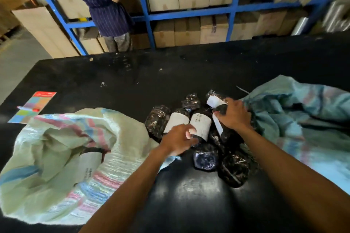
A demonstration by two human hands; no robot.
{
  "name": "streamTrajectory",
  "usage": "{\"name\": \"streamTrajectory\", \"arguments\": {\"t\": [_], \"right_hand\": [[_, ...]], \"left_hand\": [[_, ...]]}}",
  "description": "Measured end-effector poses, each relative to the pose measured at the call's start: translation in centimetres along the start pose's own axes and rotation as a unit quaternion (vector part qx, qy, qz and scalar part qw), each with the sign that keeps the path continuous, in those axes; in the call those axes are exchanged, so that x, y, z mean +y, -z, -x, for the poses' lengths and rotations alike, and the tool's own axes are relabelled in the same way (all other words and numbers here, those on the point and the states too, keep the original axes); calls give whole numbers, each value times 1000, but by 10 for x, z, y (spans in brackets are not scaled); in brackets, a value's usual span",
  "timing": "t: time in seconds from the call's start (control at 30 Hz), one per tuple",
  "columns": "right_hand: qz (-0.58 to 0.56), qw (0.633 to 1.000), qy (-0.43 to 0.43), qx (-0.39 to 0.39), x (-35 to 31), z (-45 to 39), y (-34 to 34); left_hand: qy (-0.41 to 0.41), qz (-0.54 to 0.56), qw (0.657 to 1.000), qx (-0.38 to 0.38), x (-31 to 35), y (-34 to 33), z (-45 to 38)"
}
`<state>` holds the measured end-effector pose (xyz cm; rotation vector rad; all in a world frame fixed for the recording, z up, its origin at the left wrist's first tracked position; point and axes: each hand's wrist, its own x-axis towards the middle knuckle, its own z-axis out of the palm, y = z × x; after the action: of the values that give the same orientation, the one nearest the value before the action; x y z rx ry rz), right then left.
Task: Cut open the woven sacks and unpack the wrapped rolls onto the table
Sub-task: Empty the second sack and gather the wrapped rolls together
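Several black plastic-wrapped rolls [157,119] with white labels lie heaped in the middle of the black table [94,73]. My left hand [178,141] grips one labelled roll [201,126] at its near end. My right hand [235,114] holds another roll [221,109] at the heap's right side, beside the bluish woven sack [303,104]. A pale striped woven sack [62,166] lies open at the left, with a labelled roll showing through its fabric.
A coloured card with a pen [33,107] lies near the table's left edge. Beyond the table a person in a dark striped garment [106,2] stands at blue shelving [189,12] filled with cardboard boxes.
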<state>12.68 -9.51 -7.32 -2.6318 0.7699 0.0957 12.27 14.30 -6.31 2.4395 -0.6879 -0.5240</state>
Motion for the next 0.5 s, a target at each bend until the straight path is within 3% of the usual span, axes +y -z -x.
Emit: {"name": "streamTrajectory", "arguments": {"t": [0.1, 0.2, 0.3, 0.4, 0.5], "right_hand": [[7, 992, -48, -115, 28, -6, -15], [-13, 993, -46, -112, 33, -10, -25], [-36, 993, -41, -103, 31, -8, -24], [-118, 988, -56, -84, 30, -1, -15], [-220, 971, -54, -72, 17, 1, 6]], "left_hand": [[19, -157, 982, -105, 11, -69, -10], [54, -215, 971, -85, 17, -111, -7], [101, -146, 981, -77, 17, -126, -6], [95, -75, 990, -72, 19, -113, 0], [81, 114, 986, -88, 22, -52, 22]]}}
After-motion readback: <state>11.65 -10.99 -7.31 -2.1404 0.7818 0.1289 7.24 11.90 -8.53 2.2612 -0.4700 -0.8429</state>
